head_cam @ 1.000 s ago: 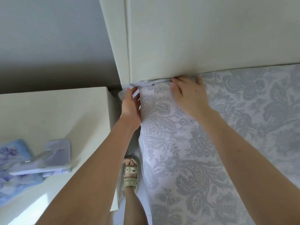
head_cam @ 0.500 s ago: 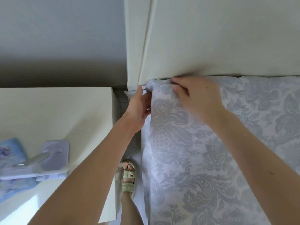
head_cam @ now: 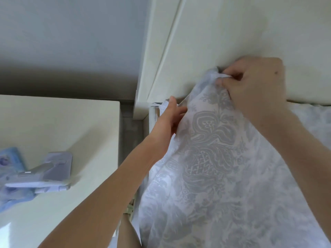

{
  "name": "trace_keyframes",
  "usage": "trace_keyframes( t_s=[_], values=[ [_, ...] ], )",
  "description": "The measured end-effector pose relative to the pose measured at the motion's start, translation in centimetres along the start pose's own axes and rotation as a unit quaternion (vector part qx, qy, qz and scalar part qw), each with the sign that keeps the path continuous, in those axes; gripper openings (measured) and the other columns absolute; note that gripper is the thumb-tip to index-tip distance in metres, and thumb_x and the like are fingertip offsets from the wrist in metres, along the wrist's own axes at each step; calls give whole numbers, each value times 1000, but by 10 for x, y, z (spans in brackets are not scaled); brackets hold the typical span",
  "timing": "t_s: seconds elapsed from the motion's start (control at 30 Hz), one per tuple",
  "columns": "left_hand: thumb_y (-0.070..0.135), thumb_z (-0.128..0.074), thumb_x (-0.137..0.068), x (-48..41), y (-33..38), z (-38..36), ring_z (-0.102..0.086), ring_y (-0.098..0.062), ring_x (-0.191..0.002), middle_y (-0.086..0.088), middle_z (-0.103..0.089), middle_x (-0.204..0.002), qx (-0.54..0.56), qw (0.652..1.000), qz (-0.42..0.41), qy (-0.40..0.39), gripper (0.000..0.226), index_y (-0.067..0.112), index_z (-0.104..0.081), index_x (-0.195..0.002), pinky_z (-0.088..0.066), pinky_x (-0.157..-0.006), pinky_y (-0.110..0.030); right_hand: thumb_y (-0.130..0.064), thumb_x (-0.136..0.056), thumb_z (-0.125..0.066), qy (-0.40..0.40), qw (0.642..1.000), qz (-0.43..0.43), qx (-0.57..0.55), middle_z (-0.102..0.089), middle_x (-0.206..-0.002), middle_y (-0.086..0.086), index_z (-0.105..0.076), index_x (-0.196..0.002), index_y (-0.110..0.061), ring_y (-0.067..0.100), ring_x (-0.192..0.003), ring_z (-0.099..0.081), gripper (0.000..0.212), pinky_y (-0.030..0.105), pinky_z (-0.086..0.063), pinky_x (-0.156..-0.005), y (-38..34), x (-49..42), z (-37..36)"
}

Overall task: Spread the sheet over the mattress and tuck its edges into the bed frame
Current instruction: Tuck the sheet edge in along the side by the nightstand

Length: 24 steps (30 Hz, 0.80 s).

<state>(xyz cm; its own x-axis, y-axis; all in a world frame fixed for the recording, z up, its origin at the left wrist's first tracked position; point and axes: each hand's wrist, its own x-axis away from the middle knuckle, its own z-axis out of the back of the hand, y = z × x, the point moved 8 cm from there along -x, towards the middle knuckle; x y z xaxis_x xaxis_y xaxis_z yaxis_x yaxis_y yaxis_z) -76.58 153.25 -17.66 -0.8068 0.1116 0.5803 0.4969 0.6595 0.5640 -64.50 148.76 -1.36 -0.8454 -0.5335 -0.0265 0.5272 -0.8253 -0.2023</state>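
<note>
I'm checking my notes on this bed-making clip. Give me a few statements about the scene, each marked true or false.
1. The right hand pinches a bunch of the sheet. True.
2. The sheet is plain white. False: it bears a grey floral pattern.
3. The left hand rests on the nightstand. False: it grips the sheet's edge at the bed's corner.
4. The pinched bunch is held up against the headboard. True.
5. The nightstand stands to the right of the bed. False: it stands to the left.
</note>
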Motion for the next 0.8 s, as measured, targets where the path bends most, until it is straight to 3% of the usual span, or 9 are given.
trace_keyframes(
  t_s=[0.1, 0.27, 0.33, 0.4, 0.5, 0.6, 0.67, 0.73, 0.8],
  values=[
    [57, -17, -95, 5, 3, 1, -56, -23, -119, -10, -62, -126, 40, 999, 6, 4, 68, 11, -56, -128, -36, -110, -42, -28, -81, -69, -94, 994, -46, 12, -69, -92, 9, -74, -88, -10, 25, -91, -60, 20, 31, -40, -82, 6, -5, -51],
    [50, -24, -97, 17, 10, 7, -55, -37, -107, -23, -63, -118, 49, 996, -37, 59, 47, 12, -52, -105, -36, -104, -53, -35, -76, -73, -116, 985, -99, -78, -69, -90, 2, -69, -86, -17, 18, -90, -63, 21, 35, -48, -87, 27, 5, -55],
    [47, -24, -98, 22, 9, 4, -51, -34, -101, -22, -64, -117, 54, 995, -56, 64, 38, 17, -46, -104, -36, -102, -56, -35, -83, -68, -165, 957, -141, -194, -70, -92, 9, -61, -88, -15, 19, -85, -64, 22, 38, -50, -80, 34, 14, -53],
    [46, -26, -99, 29, 8, 0, -52, -33, -100, -21, -65, -115, 34, 994, -82, 59, 35, 23, -49, -110, -33, -103, -59, -34, -92, -56, -213, 906, -179, -318, -69, -98, 18, -57, -87, -14, 20, -84, -67, 20, 38, -54, -80, 32, 23, -53],
    [56, -28, -92, 28, 18, -11, -54, -30, -119, -11, -63, -124, -15, 995, -96, 28, 47, 35, -54, -125, -38, -104, -51, -55, -95, -33, -311, 903, -167, -246, -71, -102, 2, -69, -91, -23, 18, -100, -64, 48, 44, -47, -96, 30, 33, -58],
    [40, -5, -100, 10, 22, -16, -41, -30, -132, -16, -47, -140, -114, 992, -41, 19, 58, 21, -42, -140, -30, -111, -43, -63, -93, -22, -368, 893, -159, -202, -68, -112, -11, -71, -103, -34, 12, -111, -58, 57, 39, -38, -105, 25, 39, -63],
    [51, -8, -98, 0, 22, -15, -54, -22, -120, -9, -58, -130, -130, 990, -56, 9, 63, 24, -53, -133, -42, -101, -33, -54, -97, -24, -335, 909, -134, -208, -71, -104, -10, -75, -96, -30, 11, -106, -61, 57, 35, -38, -105, 20, 33, -56],
    [60, -17, -93, -2, 21, -13, -64, -9, -92, -3, -69, -110, -140, 988, -69, 8, 61, 31, -65, -117, -48, -78, -17, -42, -100, -31, -214, 948, -118, -202, -73, -95, -2, -76, -88, -18, 16, -99, -64, 52, 33, -42, -100, 24, 22, -38],
    [62, -20, -90, -7, 25, -18, -58, -13, -79, -10, -69, -102, -159, 985, -67, -7, 64, 27, -70, -110, -43, -72, -18, -37, -100, -38, -95, 977, -58, -181, -71, -95, -2, -72, -92, -14, 14, -97, -64, 42, 23, -43, -92, 20, 18, -12]
  ],
)
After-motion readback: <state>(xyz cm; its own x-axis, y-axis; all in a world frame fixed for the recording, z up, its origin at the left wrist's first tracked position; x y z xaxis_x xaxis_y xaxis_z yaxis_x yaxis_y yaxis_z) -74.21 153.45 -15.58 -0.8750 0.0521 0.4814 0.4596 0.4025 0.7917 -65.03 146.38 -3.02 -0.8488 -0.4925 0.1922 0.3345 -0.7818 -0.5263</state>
